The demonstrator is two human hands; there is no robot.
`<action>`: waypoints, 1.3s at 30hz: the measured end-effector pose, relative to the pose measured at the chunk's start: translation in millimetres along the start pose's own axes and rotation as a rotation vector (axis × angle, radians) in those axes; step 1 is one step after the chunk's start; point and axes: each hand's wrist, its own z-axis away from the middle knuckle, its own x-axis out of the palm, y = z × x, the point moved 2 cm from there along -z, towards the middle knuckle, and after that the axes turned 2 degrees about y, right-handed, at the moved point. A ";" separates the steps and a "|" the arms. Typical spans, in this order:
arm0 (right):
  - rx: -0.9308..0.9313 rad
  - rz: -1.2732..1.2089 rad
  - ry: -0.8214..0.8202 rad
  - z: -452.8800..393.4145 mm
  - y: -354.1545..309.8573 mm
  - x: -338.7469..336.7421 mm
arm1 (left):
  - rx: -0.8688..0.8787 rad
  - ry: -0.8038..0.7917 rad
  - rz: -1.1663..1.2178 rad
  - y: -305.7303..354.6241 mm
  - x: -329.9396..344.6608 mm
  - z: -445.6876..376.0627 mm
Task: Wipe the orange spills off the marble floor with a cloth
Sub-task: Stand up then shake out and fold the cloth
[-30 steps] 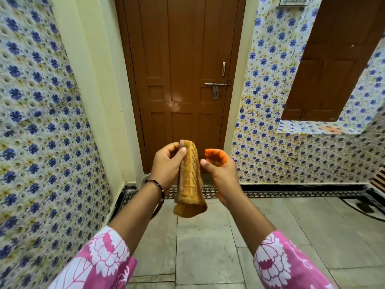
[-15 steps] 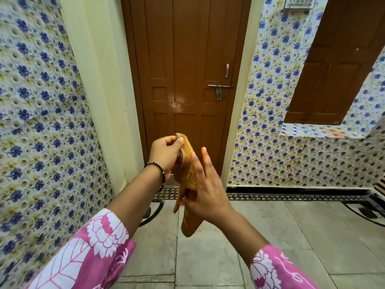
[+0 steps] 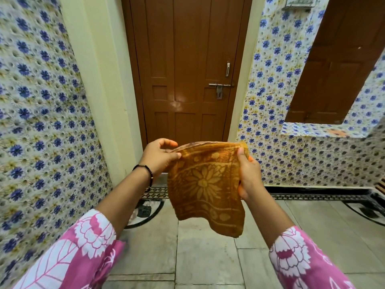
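One brown panelled door [image 3: 187, 69] with a metal latch [image 3: 219, 86] stands ahead between two blue-flowered tiled walls [image 3: 37, 113], and a second brown shutter [image 3: 337, 65] sits in the right wall above a tiled ledge [image 3: 325, 131]. One orange flower-patterned cloth [image 3: 205, 186] hangs spread in the air above the marble floor [image 3: 206, 255], hiding part of the patterned floor border [image 3: 312, 197] behind it. The left hand [image 3: 159, 156], with one black bracelet [image 3: 145, 172] at the wrist, has its grip pinching the cloth's top left corner, and the right hand [image 3: 249, 174] has its grip clasped on the right edge
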 end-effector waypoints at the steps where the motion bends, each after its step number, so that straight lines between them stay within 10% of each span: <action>1: 0.013 -0.014 0.006 -2.5 -1.6 -1.7 | -0.043 0.017 0.025 -2.1 0.1 -0.9; 18: -0.302 0.475 -0.238 29.6 43.6 48.7 | -0.258 -0.142 0.356 3.9 54.7 3.5; 24: -0.231 0.405 -0.460 38.8 38.1 44.8 | -0.100 -0.080 0.222 -2.5 41.6 1.2; 29: -0.188 0.297 -0.222 6.2 5.5 14.1 | 0.119 -0.137 -0.046 1.4 25.3 -1.3; 39: -0.131 0.379 -0.373 -20.3 -4.9 15.3 | 0.273 -0.192 -0.276 6.4 18.8 -2.7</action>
